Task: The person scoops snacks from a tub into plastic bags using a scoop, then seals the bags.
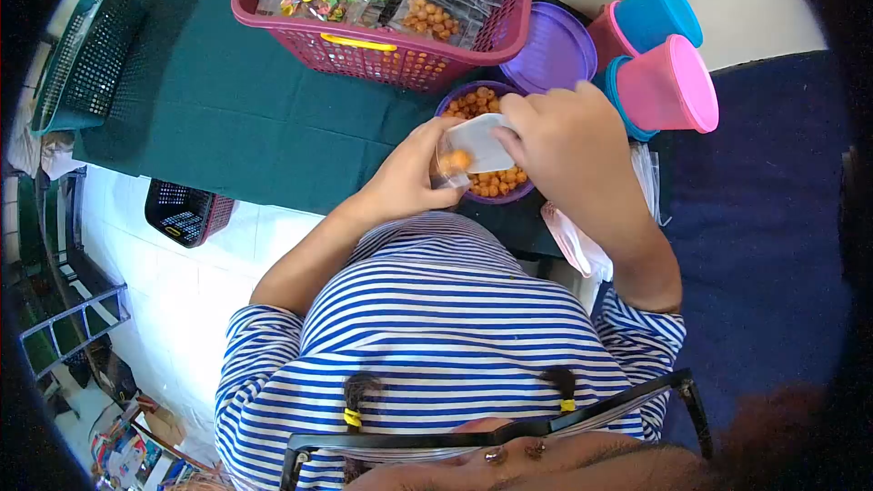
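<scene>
My left hand [411, 173] is closed round a small clear plastic bag [447, 180] with a few orange balls in its bottom. In my right hand [564, 132] is a white scoop [482, 144], gripped between thumb and fingers, its far end at the bag's mouth. Both hands are over a purple tub [525, 189] of orange-brown balls [496, 184], which the scoop and hands partly cover.
A maroon basket [400, 59] of filled packets stands beyond the tub. Right of it are a purple lid [550, 45] and pink and blue tubs [668, 82]. A green basket [91, 55] stands far left. Plastic bags [646, 182] lie right of my right hand.
</scene>
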